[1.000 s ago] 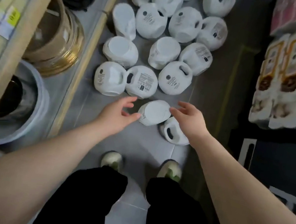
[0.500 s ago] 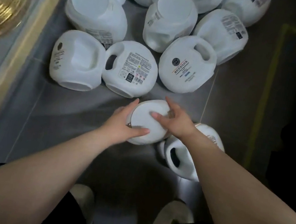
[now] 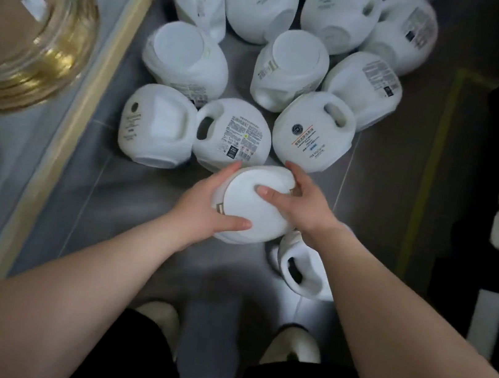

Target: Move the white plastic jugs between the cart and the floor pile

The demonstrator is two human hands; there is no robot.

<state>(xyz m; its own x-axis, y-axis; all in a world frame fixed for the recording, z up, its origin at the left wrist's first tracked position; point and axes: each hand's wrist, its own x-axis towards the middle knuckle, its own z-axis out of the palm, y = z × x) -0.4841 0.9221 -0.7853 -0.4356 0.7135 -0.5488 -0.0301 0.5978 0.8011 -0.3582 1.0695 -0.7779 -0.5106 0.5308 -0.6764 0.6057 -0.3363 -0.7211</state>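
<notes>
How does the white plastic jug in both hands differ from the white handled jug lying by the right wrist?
The held white plastic jug shows its flat base to the camera, gripped by the left hand and right hand. The white handled jug lies untouched on the grey floor, handle hole showing. Both are white plastic.

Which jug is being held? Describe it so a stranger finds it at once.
Start at the cluster of white detergent jugs lying on the grey tiled floor. At its near edge, just ahead of the person's shoes, one jug sits between the left hand and right hand. It alone is gripped, blank base up.
</notes>
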